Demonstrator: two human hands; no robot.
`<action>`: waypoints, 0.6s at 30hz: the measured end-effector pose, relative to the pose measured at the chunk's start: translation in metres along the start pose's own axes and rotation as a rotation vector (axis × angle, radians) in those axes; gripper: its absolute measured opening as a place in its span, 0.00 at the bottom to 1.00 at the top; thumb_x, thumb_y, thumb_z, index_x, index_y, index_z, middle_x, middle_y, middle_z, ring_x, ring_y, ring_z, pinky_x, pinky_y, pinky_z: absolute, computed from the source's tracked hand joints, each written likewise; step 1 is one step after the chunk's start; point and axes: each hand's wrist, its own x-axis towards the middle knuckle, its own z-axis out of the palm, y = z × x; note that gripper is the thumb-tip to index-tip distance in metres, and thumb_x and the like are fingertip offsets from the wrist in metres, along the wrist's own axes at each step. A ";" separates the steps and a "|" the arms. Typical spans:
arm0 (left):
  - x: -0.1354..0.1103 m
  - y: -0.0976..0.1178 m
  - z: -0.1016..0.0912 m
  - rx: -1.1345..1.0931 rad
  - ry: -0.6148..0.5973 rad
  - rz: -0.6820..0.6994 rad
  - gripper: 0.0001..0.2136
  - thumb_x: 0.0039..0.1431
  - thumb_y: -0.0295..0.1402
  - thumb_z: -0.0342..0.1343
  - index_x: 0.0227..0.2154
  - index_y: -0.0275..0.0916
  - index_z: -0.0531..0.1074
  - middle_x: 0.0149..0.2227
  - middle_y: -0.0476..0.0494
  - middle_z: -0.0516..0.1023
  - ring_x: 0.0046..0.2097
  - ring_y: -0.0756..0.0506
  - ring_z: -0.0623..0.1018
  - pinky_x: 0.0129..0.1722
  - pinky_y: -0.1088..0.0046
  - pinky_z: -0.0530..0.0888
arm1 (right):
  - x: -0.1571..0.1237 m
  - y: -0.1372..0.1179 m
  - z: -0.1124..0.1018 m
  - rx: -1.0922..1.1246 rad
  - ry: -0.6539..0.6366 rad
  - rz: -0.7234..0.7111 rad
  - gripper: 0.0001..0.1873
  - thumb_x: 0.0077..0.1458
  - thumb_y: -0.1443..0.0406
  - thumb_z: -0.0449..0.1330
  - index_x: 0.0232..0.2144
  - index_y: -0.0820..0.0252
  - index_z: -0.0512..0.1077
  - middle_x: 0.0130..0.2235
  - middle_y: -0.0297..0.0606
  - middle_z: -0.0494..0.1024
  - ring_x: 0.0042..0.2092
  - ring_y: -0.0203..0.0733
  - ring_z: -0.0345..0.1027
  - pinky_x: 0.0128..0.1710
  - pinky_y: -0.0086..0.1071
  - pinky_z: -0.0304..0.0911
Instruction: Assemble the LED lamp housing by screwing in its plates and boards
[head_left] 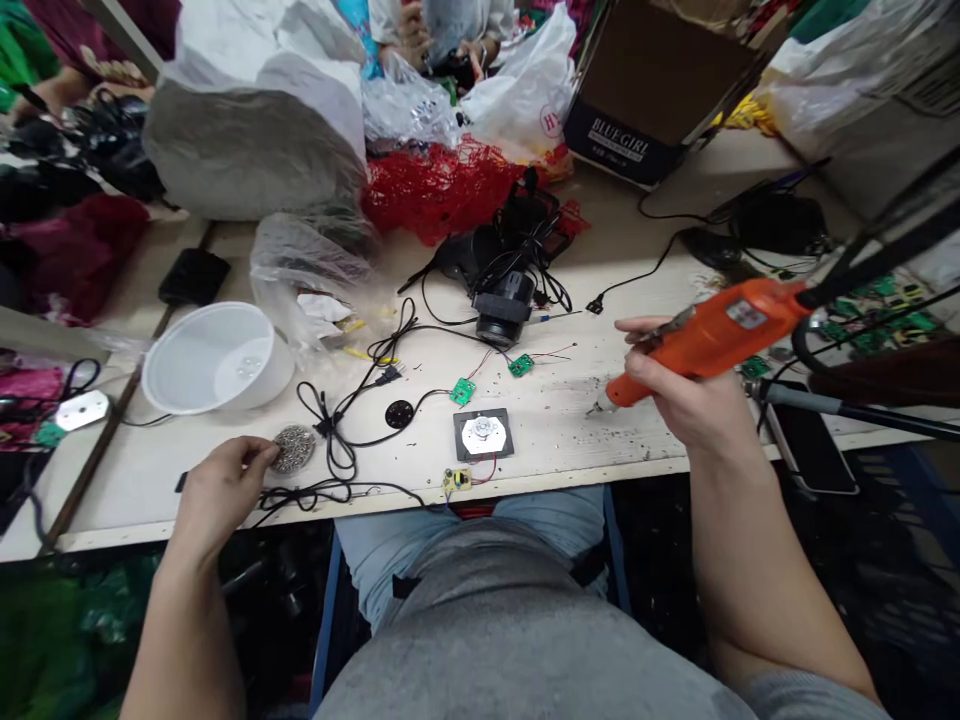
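My right hand (694, 400) is wrapped round an orange electric screwdriver (720, 335), whose tip points down and left above the table. My left hand (225, 480) has thumb and forefinger pinched together at the edge of a round heap of small metal screws (293, 449); whatever is between the fingertips is too small to make out. Between the hands, a dark square plate with a silvery disc-like part (484, 434) lies near the table's front edge. A small yellowish circuit board (457, 479) sits just below it, and two green circuit boards (463, 390) with thin wires lie behind.
A white plastic bowl (217, 360) stands behind my left hand. Black cables (337, 430) tangle beside the screws. A black device (504, 305), red netting (442, 190) and a cardboard box (637, 90) are farther back. A phone (810, 440) lies at right. Other people sit opposite.
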 end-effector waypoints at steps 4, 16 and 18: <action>-0.004 -0.004 -0.002 -0.193 0.032 -0.121 0.03 0.54 0.33 0.56 0.30 0.41 0.73 0.25 0.50 0.77 0.30 0.43 0.78 0.36 0.68 0.70 | -0.016 0.010 0.000 0.096 -0.066 0.049 0.22 0.45 0.52 0.74 0.42 0.52 0.78 0.39 0.36 0.81 0.40 0.44 0.77 0.40 0.38 0.74; -0.096 0.108 0.033 -1.442 -0.605 -0.296 0.19 0.37 0.37 0.75 0.21 0.35 0.68 0.21 0.51 0.71 0.22 0.56 0.68 0.20 0.83 0.66 | -0.055 -0.065 0.073 0.605 0.001 -0.228 0.14 0.56 0.56 0.68 0.43 0.51 0.76 0.21 0.28 0.71 0.21 0.37 0.64 0.22 0.36 0.67; -0.117 0.134 0.052 -1.606 -0.954 -0.507 0.16 0.41 0.31 0.74 0.23 0.33 0.70 0.23 0.50 0.72 0.24 0.56 0.70 0.22 0.85 0.68 | -0.069 -0.080 0.078 0.665 -0.137 -0.212 0.12 0.61 0.55 0.64 0.45 0.49 0.74 0.22 0.29 0.70 0.22 0.38 0.64 0.24 0.38 0.67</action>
